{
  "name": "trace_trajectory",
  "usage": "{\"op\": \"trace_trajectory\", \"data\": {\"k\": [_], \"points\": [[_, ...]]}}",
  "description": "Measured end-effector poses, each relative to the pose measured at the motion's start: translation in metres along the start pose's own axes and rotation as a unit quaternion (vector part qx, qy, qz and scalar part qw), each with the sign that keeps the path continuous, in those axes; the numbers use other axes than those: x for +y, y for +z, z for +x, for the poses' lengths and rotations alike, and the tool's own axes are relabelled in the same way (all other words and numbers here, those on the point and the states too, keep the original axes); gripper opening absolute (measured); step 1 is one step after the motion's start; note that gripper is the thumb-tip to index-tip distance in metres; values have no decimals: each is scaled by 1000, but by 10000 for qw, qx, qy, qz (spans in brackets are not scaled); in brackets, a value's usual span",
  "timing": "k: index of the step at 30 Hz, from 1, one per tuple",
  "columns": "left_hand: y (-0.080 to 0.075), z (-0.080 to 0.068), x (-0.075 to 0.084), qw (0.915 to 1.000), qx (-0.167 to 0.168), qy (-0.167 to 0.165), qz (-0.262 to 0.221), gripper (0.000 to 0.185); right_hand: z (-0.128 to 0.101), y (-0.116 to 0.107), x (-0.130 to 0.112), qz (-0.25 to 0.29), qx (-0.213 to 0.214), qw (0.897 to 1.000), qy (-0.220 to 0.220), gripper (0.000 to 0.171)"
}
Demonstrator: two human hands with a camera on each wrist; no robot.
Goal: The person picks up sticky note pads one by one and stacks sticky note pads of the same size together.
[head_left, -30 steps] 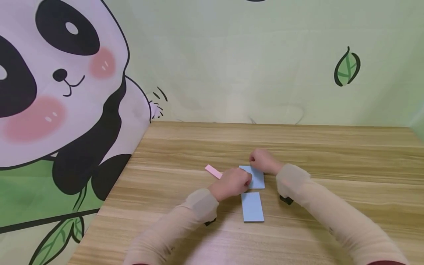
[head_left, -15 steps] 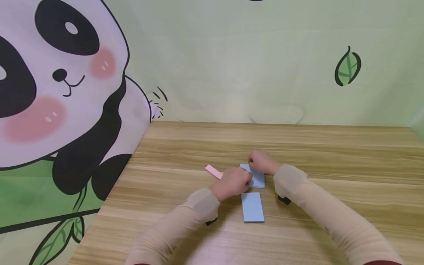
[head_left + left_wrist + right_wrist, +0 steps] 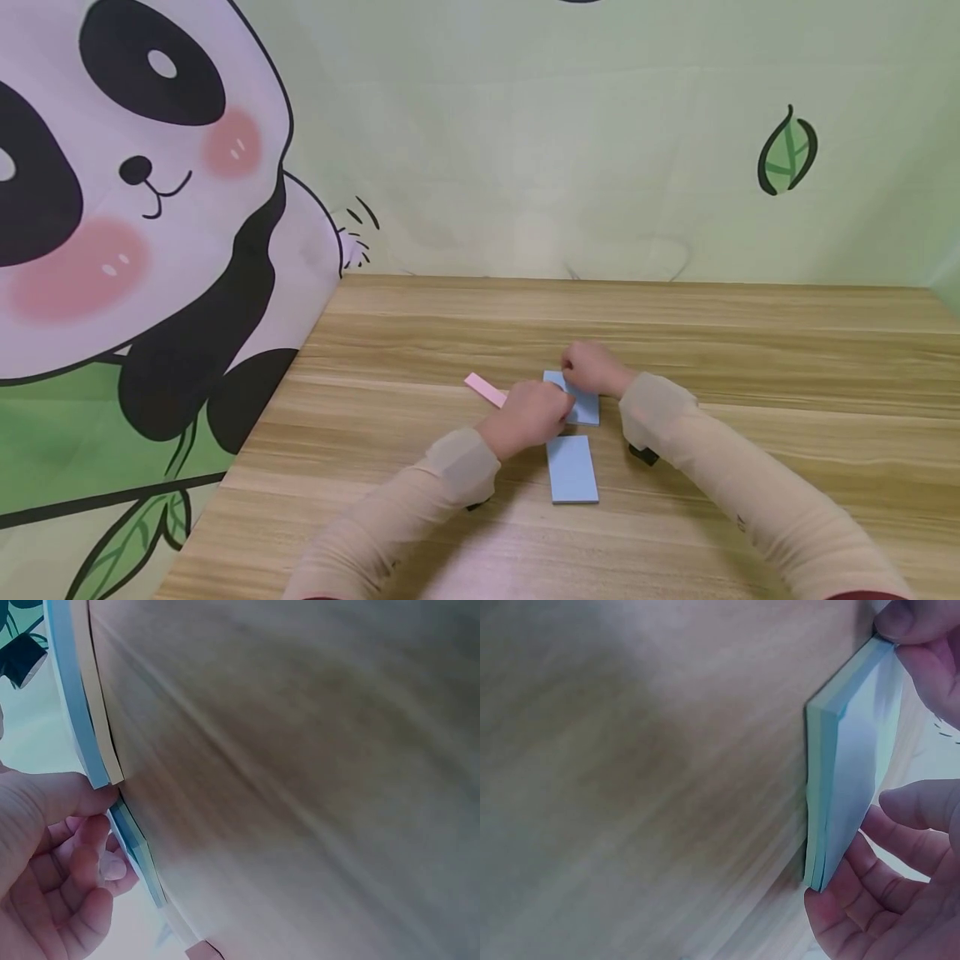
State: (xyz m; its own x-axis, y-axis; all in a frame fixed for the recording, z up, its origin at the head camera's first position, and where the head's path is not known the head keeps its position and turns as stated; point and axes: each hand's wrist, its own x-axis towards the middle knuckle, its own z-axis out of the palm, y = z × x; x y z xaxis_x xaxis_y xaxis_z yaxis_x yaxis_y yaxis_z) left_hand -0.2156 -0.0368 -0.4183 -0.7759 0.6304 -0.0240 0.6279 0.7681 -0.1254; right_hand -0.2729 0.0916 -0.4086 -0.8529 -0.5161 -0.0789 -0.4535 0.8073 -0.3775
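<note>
We see both hands working on the farther blue sticky-note pad (image 3: 583, 403), which lies flat on the wooden counter (image 3: 750, 367), just beyond a second blue pad (image 3: 572, 469). The left hand (image 3: 531, 414) has its fingers curled and pinches the near left edge of this pad; the right hand (image 3: 592, 367) pinches the far edge with thumb and fingertips.

To do this step well, we judge that one hand should press the block steady while the other takes only the top sheet at its corner and peels it slowly along the glued edge, so the sheets below stay in place and the paper does not crease.

The head view gives the layout: the two blue pads in a line, well inside the counter, and a pink strip (image 3: 483, 388) just left of the left hand. It does not show the grasp itself. The right wrist view shows the pad's thickness (image 3: 851, 761), a split between its layers near the bottom corner, and the fingers (image 3: 919, 806) around it. The left wrist view shows the left fingers (image 3: 90, 844) touching the pad's thin edge (image 3: 139, 851).
</note>
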Motion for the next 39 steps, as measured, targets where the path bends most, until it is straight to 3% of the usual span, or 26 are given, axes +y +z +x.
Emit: {"op": "trace_trajectory", "data": {"k": [12, 16, 23, 25, 30, 39], "points": [[-1, -2, 2, 9994, 214, 74, 264, 17, -1, 1, -1, 105, -46, 9999, 37, 21], [-3, -4, 0, 9999, 68, 20, 103, 16, -3, -1, 0, 206, -31, 9996, 183, 21], [-9, -9, -11, 9920, -513, -1008, -558, 10, -5, -3, 6, 224, -6, 9976, 662, 20], [-8, -9, -13, 9891, -579, -1122, -754, 12, -6, -4, 8, 204, -12, 9974, 694, 20], [-6, -9, -15, 9875, -611, -926, -1123, 14, -5, -4, 9, 141, -23, 9982, 586, 19], [-2, -8, -13, 9903, -435, -729, -1100, 8, -5, -2, 10, 28, -10, 9993, 381, 14]]}}
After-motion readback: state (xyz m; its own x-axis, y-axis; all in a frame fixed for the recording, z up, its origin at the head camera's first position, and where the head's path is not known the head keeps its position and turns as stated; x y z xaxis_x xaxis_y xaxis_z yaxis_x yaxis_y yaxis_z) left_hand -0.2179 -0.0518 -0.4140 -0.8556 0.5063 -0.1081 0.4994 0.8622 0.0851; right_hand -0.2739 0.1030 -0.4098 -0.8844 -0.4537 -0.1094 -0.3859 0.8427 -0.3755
